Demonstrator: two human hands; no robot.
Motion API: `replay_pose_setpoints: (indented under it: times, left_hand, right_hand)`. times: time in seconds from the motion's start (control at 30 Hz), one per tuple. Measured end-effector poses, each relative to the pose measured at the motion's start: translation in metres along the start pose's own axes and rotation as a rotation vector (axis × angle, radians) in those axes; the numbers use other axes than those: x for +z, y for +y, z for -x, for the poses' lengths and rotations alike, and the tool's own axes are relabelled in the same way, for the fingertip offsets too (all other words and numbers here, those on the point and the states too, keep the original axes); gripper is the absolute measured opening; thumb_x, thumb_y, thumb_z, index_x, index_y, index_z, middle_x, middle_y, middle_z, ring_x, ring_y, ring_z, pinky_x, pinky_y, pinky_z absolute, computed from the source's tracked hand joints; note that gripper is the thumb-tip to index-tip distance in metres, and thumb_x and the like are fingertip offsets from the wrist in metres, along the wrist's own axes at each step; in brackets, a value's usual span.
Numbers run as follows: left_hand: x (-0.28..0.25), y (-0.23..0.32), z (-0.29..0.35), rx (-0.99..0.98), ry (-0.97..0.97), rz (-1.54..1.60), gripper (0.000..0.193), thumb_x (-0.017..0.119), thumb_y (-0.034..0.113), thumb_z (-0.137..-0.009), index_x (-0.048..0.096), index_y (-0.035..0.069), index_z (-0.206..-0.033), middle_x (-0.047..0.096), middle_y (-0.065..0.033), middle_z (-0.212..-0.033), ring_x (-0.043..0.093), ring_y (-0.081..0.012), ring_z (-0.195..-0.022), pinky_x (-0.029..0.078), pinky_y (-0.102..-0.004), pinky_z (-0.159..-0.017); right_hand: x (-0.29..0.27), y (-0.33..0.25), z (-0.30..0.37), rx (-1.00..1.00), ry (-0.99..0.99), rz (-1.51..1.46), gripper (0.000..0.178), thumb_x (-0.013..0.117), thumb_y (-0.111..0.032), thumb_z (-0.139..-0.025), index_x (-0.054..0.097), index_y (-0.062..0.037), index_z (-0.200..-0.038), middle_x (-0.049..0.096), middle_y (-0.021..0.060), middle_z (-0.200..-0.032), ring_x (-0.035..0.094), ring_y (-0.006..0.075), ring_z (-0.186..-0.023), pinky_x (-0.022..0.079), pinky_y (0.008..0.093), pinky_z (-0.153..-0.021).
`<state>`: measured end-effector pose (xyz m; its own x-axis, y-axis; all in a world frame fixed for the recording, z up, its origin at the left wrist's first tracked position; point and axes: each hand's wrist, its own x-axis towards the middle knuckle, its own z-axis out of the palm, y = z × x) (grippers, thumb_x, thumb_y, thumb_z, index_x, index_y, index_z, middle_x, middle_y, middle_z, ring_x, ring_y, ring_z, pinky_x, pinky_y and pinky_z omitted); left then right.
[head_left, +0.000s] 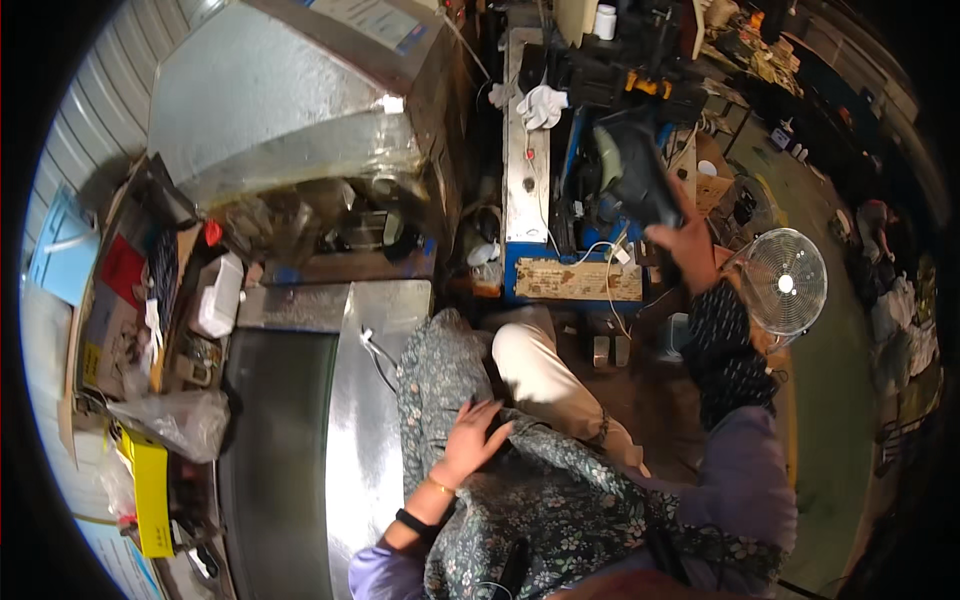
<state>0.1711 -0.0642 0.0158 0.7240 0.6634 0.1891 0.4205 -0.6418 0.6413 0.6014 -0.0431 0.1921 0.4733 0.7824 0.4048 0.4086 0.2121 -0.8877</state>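
My right hand [685, 245] is stretched forward at the right of the blue machine. Its fingers are at the near end of a long dark shoe-like piece [645, 175], which is blurred, so its exact kind is not plain. A greenish patch [608, 155] shows along the left side of that piece. My left hand [470, 440] lies on the dark floral apron [540, 470] over my lap, fingers apart and holding nothing.
A conveyor belt [275, 430] with a metal edge runs at my left, below a metal hood [270, 100]. Ahead stands a blue machine base [515, 270] with white gloves [542, 106] on its ledge. A round fan [785, 282] stands at the right. Shelves hold a yellow box [150, 495].
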Motion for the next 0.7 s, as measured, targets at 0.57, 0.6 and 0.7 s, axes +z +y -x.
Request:
replay_pose_setpoints:
  times: [0.57, 0.6, 0.7]
  left_hand:
    - [0.042, -0.047, 0.032, -0.165, 0.125, -0.085, 0.019, 0.063, 0.024, -0.09, 0.074, 0.011, -0.098, 0.073, -0.0056, -0.108, 0.063, -0.0239, -0.114, 0.039, -0.0451, -0.107]
    - [0.043, -0.046, 0.031, -0.178, 0.11, -0.093, 0.019, 0.063, 0.024, -0.09, 0.074, 0.011, -0.098, 0.073, -0.0056, -0.108, 0.063, -0.0239, -0.114, 0.039, -0.0451, -0.107]
    - [0.044, -0.043, 0.028, -0.215, 0.141, -0.061, 0.019, 0.063, 0.024, -0.089, 0.074, 0.011, -0.097, 0.073, -0.0062, -0.107, 0.064, -0.0246, -0.112, 0.039, -0.0453, -0.106]
  right_hand:
    - [-0.039, 0.048, -0.153, 0.187, -0.022, 1.366, 0.076, 0.069, -0.032, -0.076, 0.044, -0.0359, -0.147, 0.047, 0.0204, -0.135, 0.052, 0.0447, -0.112, 0.041, 0.0507, -0.099]
    - [-0.037, 0.05, -0.15, 0.283, -0.069, 1.363, 0.076, 0.069, -0.032, -0.076, 0.044, -0.0359, -0.147, 0.047, 0.0204, -0.135, 0.052, 0.0447, -0.112, 0.041, 0.0507, -0.099]
    - [-0.032, 0.059, -0.137, 0.266, -0.024, 1.198, 0.077, 0.067, -0.048, -0.077, 0.041, -0.0359, -0.149, 0.036, 0.0233, -0.147, 0.05, 0.0471, -0.116, 0.047, 0.0496, -0.098]
